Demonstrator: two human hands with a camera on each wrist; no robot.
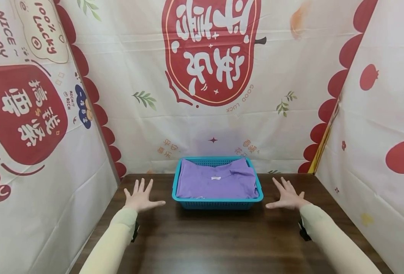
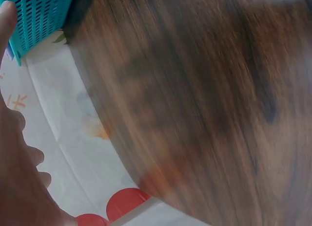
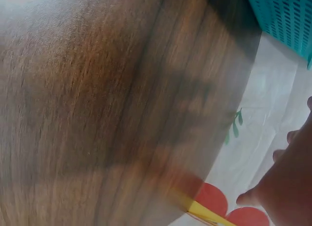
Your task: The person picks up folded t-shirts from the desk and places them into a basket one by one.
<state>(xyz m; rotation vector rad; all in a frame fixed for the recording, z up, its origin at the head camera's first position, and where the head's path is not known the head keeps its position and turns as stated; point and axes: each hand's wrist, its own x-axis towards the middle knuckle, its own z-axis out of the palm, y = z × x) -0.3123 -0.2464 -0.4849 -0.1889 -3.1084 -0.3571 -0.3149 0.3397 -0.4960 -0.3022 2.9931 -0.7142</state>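
Observation:
A teal plastic basket (image 1: 217, 205) with perforated walls stands at the back middle of the table. Inside it lies a folded purple shirt (image 1: 219, 186), its collar and white neck label facing up. To the basket's left my left hand (image 1: 141, 199) is spread, fingers straight and thumb pointing toward the basket. My right hand (image 1: 287, 198) mirrors it on the right side, also spread and apart from the basket. Both hands hold nothing. The left wrist view catches the basket's corner (image 2: 41, 21) beyond the thumb, and the right wrist view catches its perforated side (image 3: 287, 21).
The dark wooden table (image 1: 215, 239) reaches back to a printed cloth (image 1: 215, 129) hanging behind it. More printed cloth hangs along the left side (image 1: 82, 182) and the right side (image 1: 369, 160). Dark straps (image 1: 135, 231) sit on the wrists over pale sleeves.

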